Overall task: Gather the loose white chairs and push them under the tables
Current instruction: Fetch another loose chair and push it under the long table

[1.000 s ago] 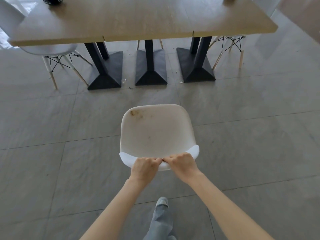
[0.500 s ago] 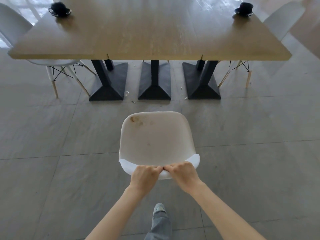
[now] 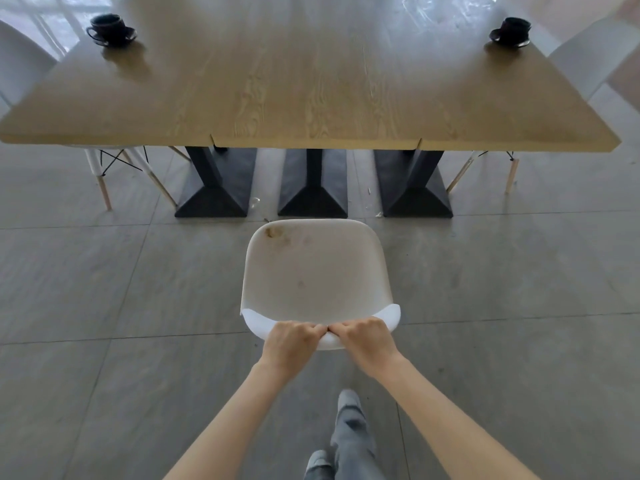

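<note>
A white chair [image 3: 313, 268] with a brown stain near its front edge stands on the grey tiled floor, facing the long wooden table [image 3: 304, 98]. My left hand [image 3: 291, 341] and my right hand [image 3: 365, 339] grip the top of its backrest side by side, knuckles touching. The seat's front edge lies just short of the table's three black pedestal bases [image 3: 313, 195]. The chair's legs are hidden under the seat.
White chairs sit tucked at the table's left end [image 3: 104, 164] and right end [image 3: 588, 60]. A black cup and saucer [image 3: 110, 29] stands on the far left of the tabletop, another [image 3: 512, 32] on the far right. My foot [image 3: 348, 403] is behind the chair.
The chair and my hands have moved forward toward the table. The tabletop now fills more of the view, and both cups have come into sight.
</note>
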A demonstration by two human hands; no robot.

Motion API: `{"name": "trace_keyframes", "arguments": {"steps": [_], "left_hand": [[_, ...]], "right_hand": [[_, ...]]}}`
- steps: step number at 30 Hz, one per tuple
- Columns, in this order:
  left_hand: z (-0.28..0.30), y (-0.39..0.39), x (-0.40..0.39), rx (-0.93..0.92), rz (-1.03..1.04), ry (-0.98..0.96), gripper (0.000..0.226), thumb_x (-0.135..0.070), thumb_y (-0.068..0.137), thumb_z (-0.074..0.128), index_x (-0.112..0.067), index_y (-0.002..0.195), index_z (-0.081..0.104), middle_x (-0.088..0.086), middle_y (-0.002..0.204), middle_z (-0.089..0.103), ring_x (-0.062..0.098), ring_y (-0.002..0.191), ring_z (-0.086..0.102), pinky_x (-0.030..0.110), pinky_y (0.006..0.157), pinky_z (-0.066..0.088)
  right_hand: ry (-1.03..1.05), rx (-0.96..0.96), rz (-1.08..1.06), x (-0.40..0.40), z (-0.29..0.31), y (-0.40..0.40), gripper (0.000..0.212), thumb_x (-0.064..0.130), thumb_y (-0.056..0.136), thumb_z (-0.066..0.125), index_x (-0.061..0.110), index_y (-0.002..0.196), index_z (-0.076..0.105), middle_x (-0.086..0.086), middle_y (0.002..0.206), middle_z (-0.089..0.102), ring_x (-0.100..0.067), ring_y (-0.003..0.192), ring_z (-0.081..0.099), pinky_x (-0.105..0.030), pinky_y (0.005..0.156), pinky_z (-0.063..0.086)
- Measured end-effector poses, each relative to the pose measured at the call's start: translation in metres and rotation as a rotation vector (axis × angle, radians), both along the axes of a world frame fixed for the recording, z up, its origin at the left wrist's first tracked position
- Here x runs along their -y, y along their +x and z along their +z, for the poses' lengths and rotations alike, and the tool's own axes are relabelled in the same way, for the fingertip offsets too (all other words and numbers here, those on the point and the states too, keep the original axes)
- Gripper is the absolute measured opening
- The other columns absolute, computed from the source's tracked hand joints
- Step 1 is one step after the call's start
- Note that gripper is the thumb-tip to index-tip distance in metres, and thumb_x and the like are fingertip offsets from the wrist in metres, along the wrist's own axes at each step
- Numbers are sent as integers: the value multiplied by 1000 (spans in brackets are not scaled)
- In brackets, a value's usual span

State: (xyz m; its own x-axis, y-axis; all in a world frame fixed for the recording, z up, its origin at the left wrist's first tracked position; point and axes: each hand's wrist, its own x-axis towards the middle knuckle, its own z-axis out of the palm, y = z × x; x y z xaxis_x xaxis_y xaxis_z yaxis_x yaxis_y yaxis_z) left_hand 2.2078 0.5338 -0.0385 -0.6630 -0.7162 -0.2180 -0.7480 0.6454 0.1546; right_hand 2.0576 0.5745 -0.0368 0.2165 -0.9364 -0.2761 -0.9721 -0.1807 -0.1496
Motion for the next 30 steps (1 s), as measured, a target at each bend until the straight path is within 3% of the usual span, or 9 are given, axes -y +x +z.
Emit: {"name": "trace_keyframes", "arguments": {"steps": [5,7,9,11,19,23,26,30], "left_hand": [[-5,-13,48,-17,6,-27,32,-11,89,45,-22,114,60,2,100,74,30,88,69,32,69,51],[4,-20,70,-40,-8,-65,24,-10,74,67,-23,94,70,0,75,77,25,64,72,26,52,52],[10,-28,90,18,-42,-93,28,-14,43,87,-27,64,72,-6,44,67,14,34,61,14,31,41],[13,-36,110,11,-24,-114,34,-17,29,90,-28,53,69,-7,34,60,10,25,54,10,26,33],[12,-63,183,-1,-2,-101,33,-15,27,88,-26,51,68,-9,33,58,9,25,51,9,27,31],[10,-73,210,-8,27,-102,32,-12,27,87,-24,49,67,-8,32,57,10,25,50,10,27,31],[11,-79,225,-9,43,-107,32,-11,27,86,-24,49,66,-7,32,56,11,24,50,10,27,31],[11,-85,242,-22,63,-99,33,-7,27,86,-22,48,65,-6,32,56,13,24,50,9,29,33]], "right_hand": [[-10,11,12,49,-2,-15,26,11,92,44,17,115,56,-6,105,70,-27,91,66,-35,75,50],[-9,3,6,70,-2,-22,26,9,92,44,16,114,56,-6,105,70,-27,92,66,-35,75,49],[-19,-1,4,91,-3,-28,26,8,91,44,17,113,56,-5,103,71,-28,91,66,-34,74,48],[-18,2,5,111,-3,-34,26,8,91,43,16,112,56,-5,103,71,-28,92,65,-34,73,48],[8,23,-11,188,-3,-61,27,4,87,44,13,108,58,-7,102,71,-29,92,65,-35,75,48],[-48,-2,-8,214,3,-71,20,5,74,64,15,90,65,-3,80,74,-24,73,70,-29,61,51],[2,15,10,229,-1,-76,25,4,86,45,14,106,57,-6,99,71,-29,90,65,-35,73,47],[-21,29,6,248,-4,-82,28,4,87,42,14,110,56,-6,102,70,-29,92,64,-35,74,46]]}}
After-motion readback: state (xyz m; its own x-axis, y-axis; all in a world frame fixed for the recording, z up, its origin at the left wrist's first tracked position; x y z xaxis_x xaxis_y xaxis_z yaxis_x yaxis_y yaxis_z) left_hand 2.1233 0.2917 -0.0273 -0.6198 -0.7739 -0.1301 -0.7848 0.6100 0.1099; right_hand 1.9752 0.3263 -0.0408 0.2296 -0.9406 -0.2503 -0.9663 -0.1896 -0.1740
